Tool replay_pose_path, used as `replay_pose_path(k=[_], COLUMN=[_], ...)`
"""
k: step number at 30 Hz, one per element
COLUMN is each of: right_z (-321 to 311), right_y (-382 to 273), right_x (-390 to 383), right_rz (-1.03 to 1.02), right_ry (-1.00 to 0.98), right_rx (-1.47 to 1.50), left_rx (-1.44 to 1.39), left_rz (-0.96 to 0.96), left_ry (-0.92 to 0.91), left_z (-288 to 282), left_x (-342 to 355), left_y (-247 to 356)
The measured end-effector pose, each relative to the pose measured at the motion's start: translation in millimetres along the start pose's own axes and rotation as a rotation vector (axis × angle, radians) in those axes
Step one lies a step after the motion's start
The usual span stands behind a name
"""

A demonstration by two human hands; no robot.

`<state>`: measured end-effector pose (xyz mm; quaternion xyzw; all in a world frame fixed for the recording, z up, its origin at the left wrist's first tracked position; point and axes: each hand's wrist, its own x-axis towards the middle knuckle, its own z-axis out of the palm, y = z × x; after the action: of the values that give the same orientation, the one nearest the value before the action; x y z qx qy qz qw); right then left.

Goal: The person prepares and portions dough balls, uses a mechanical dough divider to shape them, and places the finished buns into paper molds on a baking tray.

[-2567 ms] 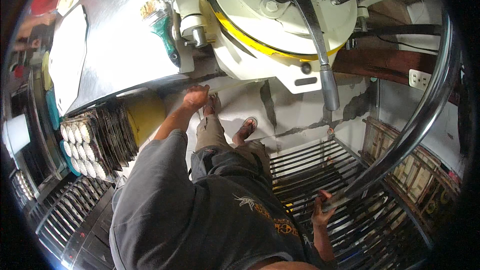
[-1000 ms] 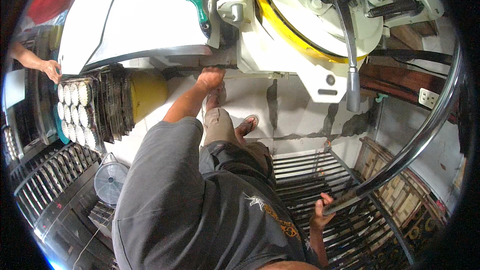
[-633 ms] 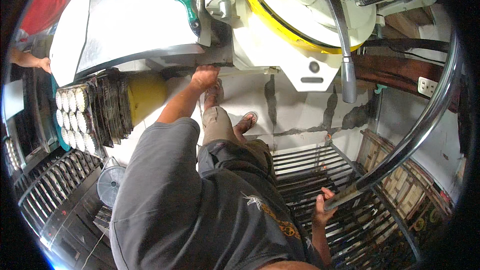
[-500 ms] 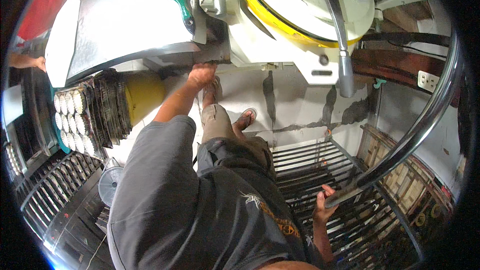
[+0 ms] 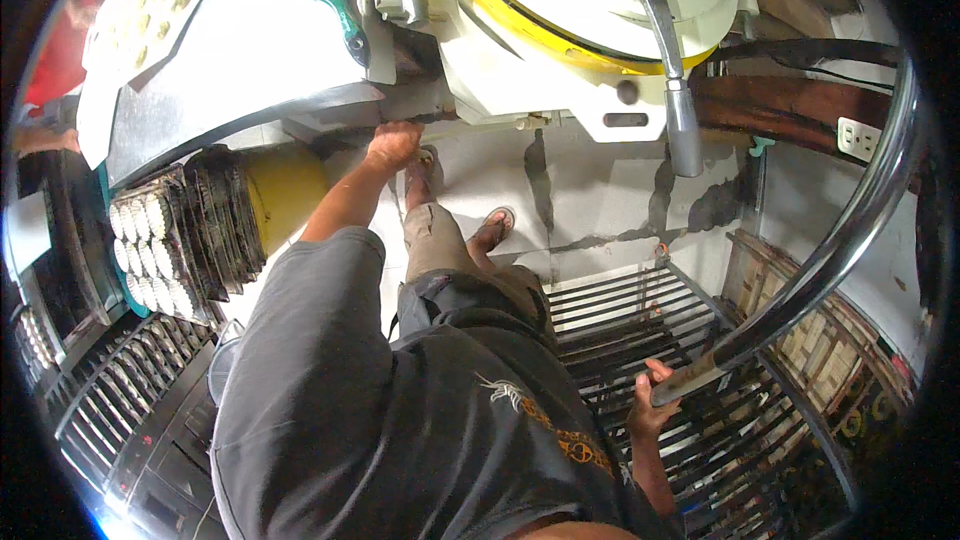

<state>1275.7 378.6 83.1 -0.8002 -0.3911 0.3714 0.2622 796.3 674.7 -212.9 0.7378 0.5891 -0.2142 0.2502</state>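
My left hand [image 5: 395,145] is closed just below the front edge of the steel table [image 5: 230,70], on something I cannot make out. Above it are a green-handled brush [image 5: 340,10] on the table and a white machine [image 5: 610,110] with a round plate, yellow rim and grey-gripped lever [image 5: 682,125]. Low at the right, my right hand [image 5: 652,400] has its fingers curled round the end of a long curved steel pipe [image 5: 800,280]. A white board with pale pieces [image 5: 152,0] lies at the table's left end.
A co-worker's hand and forearm [image 5: 55,140] reach in at far left, beside a red garment [image 5: 55,75]. Stacked metal moulds [image 5: 185,240] and a yellow container [image 5: 280,195] stand below the table. Black slatted racks [image 5: 610,320] flank me at both sides; a socket [image 5: 857,138] is at right.
The board with pale pieces has come further onto the table at upper left. The co-worker's hand came in during the last seconds. The view has shifted slightly; both my hands keep their places.
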Motion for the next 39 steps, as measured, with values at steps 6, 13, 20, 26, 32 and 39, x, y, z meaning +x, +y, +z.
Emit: replay_pose_path(k=[6,13,20,26,32,39], right_z=[-5.9,1.3,-5.4,-2.1,-3.2,1.4], right_y=[9.9,2.0,14.6,5.2,14.2,-10.7], right_x=[-1.2,2.3,1.5,0.9,1.1,3.1], right_rz=[0.008,-0.073,-0.050,-0.064,-0.062,-0.020], right_ry=[-0.003,0.007,-0.023,-0.008,0.018,-0.018], right_rx=[-0.032,-0.060,-0.006,0.002,-0.053,-0.013], left_rx=[-0.034,-0.030,-0.037,-0.037,-0.011,0.012], left_rz=[0.012,0.003,0.003,-0.005,0.016,0.003], left_ry=[0.092,0.024,0.064,-0.016,0.102,0.093], left_z=[16.3,7.9,-0.8,6.4,3.9,11.6], left_x=[2.9,4.1,-5.6,0.3,-4.8,1.7], left_y=[-7.4,-4.0,0.9,-3.7,-0.9,-5.5])
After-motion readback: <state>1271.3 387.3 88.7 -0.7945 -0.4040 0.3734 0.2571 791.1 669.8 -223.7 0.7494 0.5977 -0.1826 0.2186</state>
